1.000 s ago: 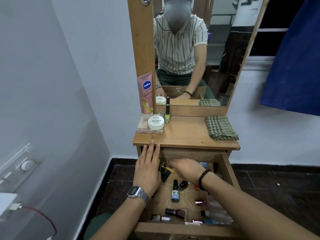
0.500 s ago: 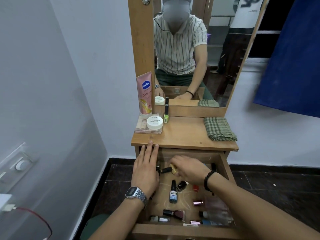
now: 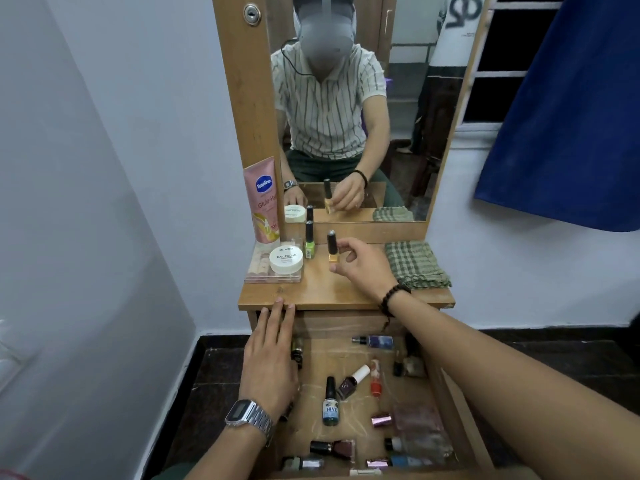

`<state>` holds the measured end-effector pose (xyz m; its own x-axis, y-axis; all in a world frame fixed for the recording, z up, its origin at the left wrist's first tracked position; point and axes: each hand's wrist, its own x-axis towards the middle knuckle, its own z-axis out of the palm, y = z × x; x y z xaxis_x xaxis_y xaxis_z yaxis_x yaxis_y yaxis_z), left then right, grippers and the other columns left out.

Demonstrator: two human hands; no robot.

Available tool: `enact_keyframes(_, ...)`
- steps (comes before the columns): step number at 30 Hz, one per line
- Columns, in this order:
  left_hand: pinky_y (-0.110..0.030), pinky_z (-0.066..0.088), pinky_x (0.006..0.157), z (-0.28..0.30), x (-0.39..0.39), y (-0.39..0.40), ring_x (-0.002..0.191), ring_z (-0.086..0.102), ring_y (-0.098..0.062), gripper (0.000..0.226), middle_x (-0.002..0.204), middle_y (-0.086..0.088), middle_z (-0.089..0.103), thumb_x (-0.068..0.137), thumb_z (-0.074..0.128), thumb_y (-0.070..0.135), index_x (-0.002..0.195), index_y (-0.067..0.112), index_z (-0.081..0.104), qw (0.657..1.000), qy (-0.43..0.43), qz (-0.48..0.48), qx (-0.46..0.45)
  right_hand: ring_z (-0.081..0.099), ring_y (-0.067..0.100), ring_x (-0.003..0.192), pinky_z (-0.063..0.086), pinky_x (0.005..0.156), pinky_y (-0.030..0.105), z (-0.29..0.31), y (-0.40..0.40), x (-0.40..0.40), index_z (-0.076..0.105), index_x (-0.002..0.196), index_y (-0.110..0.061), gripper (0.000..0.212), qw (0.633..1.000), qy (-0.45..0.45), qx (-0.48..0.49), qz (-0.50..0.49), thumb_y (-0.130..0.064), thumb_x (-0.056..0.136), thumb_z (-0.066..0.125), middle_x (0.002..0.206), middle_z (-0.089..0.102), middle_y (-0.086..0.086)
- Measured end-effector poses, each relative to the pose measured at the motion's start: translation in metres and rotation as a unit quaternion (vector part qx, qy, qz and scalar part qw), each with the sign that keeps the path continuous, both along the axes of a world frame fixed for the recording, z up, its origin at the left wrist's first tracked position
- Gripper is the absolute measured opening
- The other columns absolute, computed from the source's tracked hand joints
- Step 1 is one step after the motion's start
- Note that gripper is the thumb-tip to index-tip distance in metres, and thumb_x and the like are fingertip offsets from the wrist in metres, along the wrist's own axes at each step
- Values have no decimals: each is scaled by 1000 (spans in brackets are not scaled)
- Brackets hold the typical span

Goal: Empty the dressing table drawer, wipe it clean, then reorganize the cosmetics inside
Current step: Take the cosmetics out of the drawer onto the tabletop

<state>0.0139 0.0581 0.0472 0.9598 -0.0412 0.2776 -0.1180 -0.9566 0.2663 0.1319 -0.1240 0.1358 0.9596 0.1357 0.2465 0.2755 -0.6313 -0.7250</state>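
The open wooden drawer (image 3: 446,393) below the table top (image 3: 325,289) holds several small bottles, among them a blue-labelled bottle (image 3: 329,403) lying near the middle. My right hand (image 3: 363,265) pinches a yellow nail polish bottle (image 3: 332,249) with a black cap, upright on the table top beside a green nail polish bottle (image 3: 309,242). My left hand (image 3: 273,358) lies flat over the drawer's left edge, fingertips touching the table top's front rim.
A pink lotion tube (image 3: 265,199), a white round jar (image 3: 286,259) on a clear palette case (image 3: 258,271) stand at the table's left. A folded green checked cloth (image 3: 415,265) lies at the right. A mirror (image 3: 346,109) rises behind; a wall is close on the left.
My right hand has lifted the yellow nail polish bottle out of the drawer and brought it up onto the table top. My left hand has stayed in place.
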Motion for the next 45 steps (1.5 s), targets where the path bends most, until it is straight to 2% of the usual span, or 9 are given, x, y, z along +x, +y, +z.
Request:
enact_keyframes(3,-35,15,116,-1,0,1,144,-7,-15,94,157,5,-14,78,54,6,151,26,0,1000,0,1,2,53,4,92,36,68,9,5,8,20,62,120,-19,42,1000,12,-15,-14,-23,81,75,104,62,-9)
enact_keyframes(7,-34,16,115,-3,0,1,144,-4,-14,94,158,6,-10,75,55,6,151,27,4,1000,-3,3,-5,61,14,106,46,91,23,5,21,47,63,121,-15,42,999,18,20,-38,-16,80,76,113,69,0)
enact_keyframes(19,-33,11,116,-3,0,0,143,-10,-13,92,157,7,-15,79,51,7,150,28,-2,1000,-10,-3,-16,62,14,99,48,86,26,-17,34,65,65,119,-17,40,997,54,-15,-58,-18,80,75,103,70,-2)
enact_keyframes(27,-30,4,115,-1,-2,2,142,-14,-12,91,157,6,-18,82,51,6,150,28,-5,1000,-14,-7,-12,54,19,120,39,101,27,-17,21,51,56,130,-9,48,997,20,19,-77,-14,85,70,128,60,6)
enact_keyframes(31,-33,9,117,1,-1,1,145,-9,-14,92,157,7,-17,81,51,2,150,28,-3,1000,-5,-4,-16,57,11,97,46,87,23,-19,6,18,64,116,-14,30,993,-71,31,-90,-5,88,56,106,60,-2)
enact_keyframes(35,-38,24,114,1,1,3,144,16,-21,86,157,1,13,73,57,-5,148,22,24,999,-27,3,-28,53,2,80,42,71,12,-27,-2,-35,66,97,-20,29,990,-132,33,-24,3,86,51,89,60,-8)
enact_keyframes(38,-39,40,97,1,1,7,119,46,-24,60,127,-2,50,69,57,-6,124,18,53,997,-59,21,-45,52,-2,78,39,69,12,-41,-9,-75,65,94,-19,26,991,-123,28,41,3,87,53,89,58,-13)
enact_keyframes(42,-31,30,90,4,-5,8,106,48,-15,40,108,11,57,79,50,2,109,28,54,1000,6,7,-9,52,0,72,39,62,13,-69,-26,-102,66,93,-20,28,995,-86,11,54,4,85,54,88,58,-14)
enact_keyframes(45,-29,24,83,4,-5,8,104,49,-13,35,104,14,59,80,49,5,103,31,56,1000,25,-2,10,59,3,78,52,67,26,-87,-38,-103,67,91,-22,30,999,-36,14,29,3,86,52,89,63,-12)
